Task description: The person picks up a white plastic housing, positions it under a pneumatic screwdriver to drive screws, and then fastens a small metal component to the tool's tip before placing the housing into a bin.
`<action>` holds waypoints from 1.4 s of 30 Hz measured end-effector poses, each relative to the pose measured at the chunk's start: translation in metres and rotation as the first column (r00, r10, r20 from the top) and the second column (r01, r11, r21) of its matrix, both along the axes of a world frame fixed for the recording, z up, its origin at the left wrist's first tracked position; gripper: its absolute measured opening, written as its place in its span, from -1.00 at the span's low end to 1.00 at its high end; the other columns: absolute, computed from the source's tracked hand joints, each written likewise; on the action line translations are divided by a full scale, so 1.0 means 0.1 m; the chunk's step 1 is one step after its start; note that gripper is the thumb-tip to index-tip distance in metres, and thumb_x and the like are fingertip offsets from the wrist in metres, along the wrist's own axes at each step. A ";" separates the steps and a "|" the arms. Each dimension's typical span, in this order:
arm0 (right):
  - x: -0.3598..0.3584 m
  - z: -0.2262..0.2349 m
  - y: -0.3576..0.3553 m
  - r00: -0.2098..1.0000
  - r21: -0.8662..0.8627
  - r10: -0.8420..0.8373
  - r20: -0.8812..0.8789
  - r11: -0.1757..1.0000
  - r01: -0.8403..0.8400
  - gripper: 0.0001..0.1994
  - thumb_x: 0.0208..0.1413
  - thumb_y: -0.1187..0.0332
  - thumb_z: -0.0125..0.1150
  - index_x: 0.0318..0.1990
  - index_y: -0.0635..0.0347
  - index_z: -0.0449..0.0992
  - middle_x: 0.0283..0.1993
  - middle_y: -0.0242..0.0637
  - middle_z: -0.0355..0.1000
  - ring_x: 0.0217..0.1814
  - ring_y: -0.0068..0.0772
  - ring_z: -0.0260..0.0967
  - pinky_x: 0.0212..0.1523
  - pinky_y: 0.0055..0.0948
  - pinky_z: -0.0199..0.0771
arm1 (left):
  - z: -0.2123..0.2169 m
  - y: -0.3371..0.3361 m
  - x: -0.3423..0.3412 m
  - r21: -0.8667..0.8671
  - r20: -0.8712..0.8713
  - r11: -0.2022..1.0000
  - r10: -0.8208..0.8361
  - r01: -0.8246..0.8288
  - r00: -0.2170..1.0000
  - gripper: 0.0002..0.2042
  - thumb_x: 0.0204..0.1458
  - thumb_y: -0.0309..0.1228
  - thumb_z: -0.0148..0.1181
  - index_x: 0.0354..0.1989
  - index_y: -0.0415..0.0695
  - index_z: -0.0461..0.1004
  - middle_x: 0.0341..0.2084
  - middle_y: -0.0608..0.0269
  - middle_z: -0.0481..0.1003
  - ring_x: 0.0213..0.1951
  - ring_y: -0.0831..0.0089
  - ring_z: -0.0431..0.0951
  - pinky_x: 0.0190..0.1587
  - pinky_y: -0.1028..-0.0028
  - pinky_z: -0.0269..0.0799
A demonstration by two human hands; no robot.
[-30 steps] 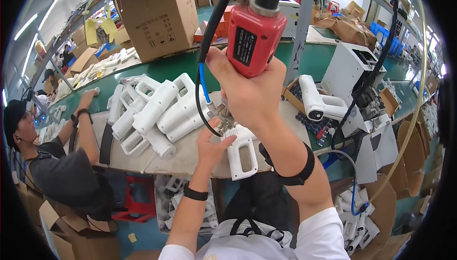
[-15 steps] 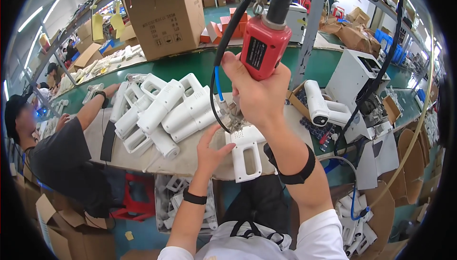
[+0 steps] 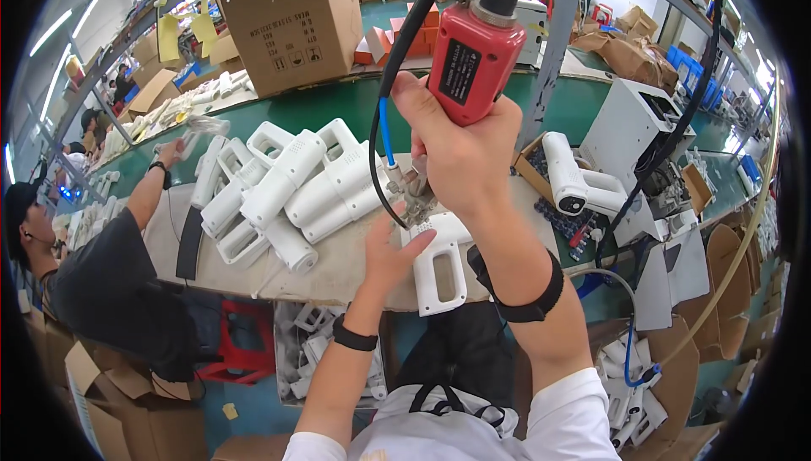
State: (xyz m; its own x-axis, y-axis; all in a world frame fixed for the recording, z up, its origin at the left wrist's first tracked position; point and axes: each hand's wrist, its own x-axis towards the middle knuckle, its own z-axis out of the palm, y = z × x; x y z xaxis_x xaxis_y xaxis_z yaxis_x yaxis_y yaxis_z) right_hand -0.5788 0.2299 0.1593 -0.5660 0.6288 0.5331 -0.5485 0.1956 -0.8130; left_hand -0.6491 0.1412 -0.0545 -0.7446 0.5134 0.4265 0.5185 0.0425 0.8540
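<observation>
The person's right hand is wrapped around the grip of a red, pistol-shaped power screwdriver that hangs from above on a black hose and cable; all its fingers are closed tight on the red body. The tool's metal nose points down and meets the top of a white plastic housing with a loop-shaped handle, which lies on the grey mat of the worktop at its near edge, just in front of the person. A thin blue tube runs down beside the tool to its nose.

The left hand rests against the left side of that white housing, fingers spread apart and pressed flat, steadying it rather than gripping it. A black band sits on each wrist.

To the left on the same mat lies a heap of similar white plastic housings, stacked side by side and touching. Toward the right edge of the worktop another white housing lies across a small open cardboard tray. A large brown cardboard box stands on the green belt behind the heap.

At the left end, another person in a dark shirt reaches an arm up onto the worktop, holding a pale part.
</observation>
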 end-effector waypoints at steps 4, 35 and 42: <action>0.01 -0.01 0.00 1.000 -0.034 0.021 -0.004 0.999 -0.022 -0.77 0.00 0.31 0.33 -0.38 0.32 0.50 -0.53 -0.42 0.42 -0.49 -0.69 0.25 -0.45 -0.57 0.30 | 0.17 0.07 0.11 0.097 0.230 0.990 -0.122 0.102 0.965 -0.67 -0.10 -0.41 0.35 -0.14 -0.23 0.49 -0.30 0.24 0.57 -0.24 0.49 0.51 -0.13 0.48 0.38; 0.13 -0.09 -0.12 0.995 -0.026 0.031 -0.099 0.999 -0.034 -0.82 0.05 0.37 0.31 -0.40 0.30 0.47 -0.64 -0.48 0.34 -0.69 -0.73 0.23 -0.70 -0.66 0.16 | 0.04 -0.05 0.14 0.128 0.277 0.991 -0.005 -0.032 0.961 -0.49 -0.22 -0.43 0.44 -0.02 -0.21 0.44 -0.19 0.11 0.55 -0.13 0.39 0.55 -0.06 0.42 0.41; 0.25 0.08 -0.12 0.982 0.019 0.012 -0.188 1.000 -0.009 -0.78 0.01 0.36 0.36 -0.37 0.33 0.47 -0.69 -0.44 0.31 -0.77 -0.69 0.20 -0.78 -0.68 0.07 | -0.08 -0.13 0.10 -0.067 0.179 0.998 0.001 0.011 0.984 -0.35 -0.33 -0.40 0.50 0.04 -0.20 0.40 -0.04 0.14 0.47 0.03 0.36 0.43 0.13 0.41 0.26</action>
